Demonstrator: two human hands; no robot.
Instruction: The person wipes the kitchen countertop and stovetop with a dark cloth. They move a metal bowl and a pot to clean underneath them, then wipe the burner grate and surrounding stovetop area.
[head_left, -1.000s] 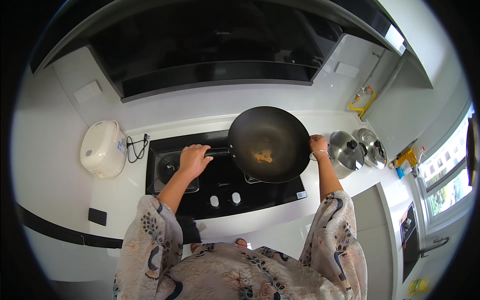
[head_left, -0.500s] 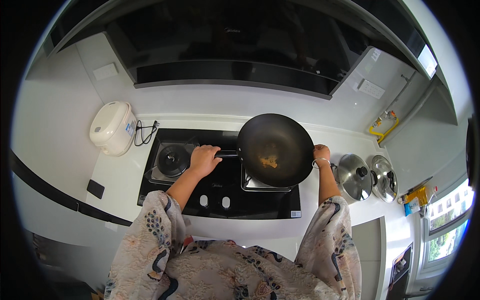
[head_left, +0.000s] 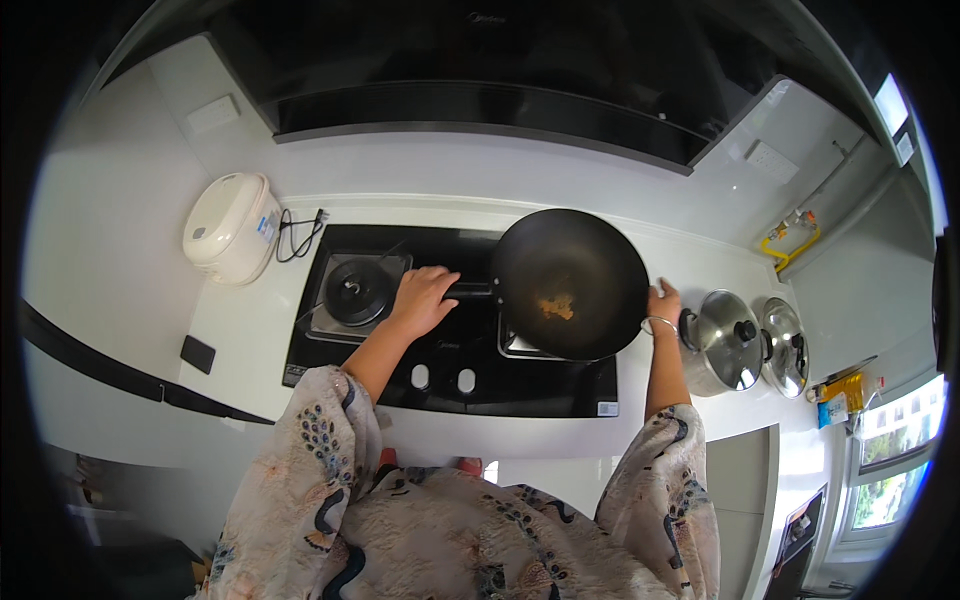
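A black wok (head_left: 572, 275) sits over the right burner of a black glass gas hob (head_left: 520, 395), with a brownish patch on its inner bottom. Its handle (head_left: 472, 290) points left. My left hand (head_left: 424, 300) is at the handle's end, fingers stretched over it and no longer wrapped round it. At the wok's right rim is my right hand (head_left: 663, 301), its fingers loosely bent and parted, with a bracelet (head_left: 660, 324) at the wrist. Whether its fingertips touch the rim is hard to see.
Left of the hob stand a cream rice cooker (head_left: 232, 230) and its black cord (head_left: 297, 236). A pot with a glass lid (head_left: 726, 335) and another lidded pan (head_left: 785, 345) stand on the right. A black range hood (head_left: 480, 110) hangs above. A dark flat object (head_left: 198, 353) lies left.
My left fingers have loosened from the wok's handle and straightened. My right hand has eased off the rim. The whole view has shifted slightly; the wok stays over the right burner.
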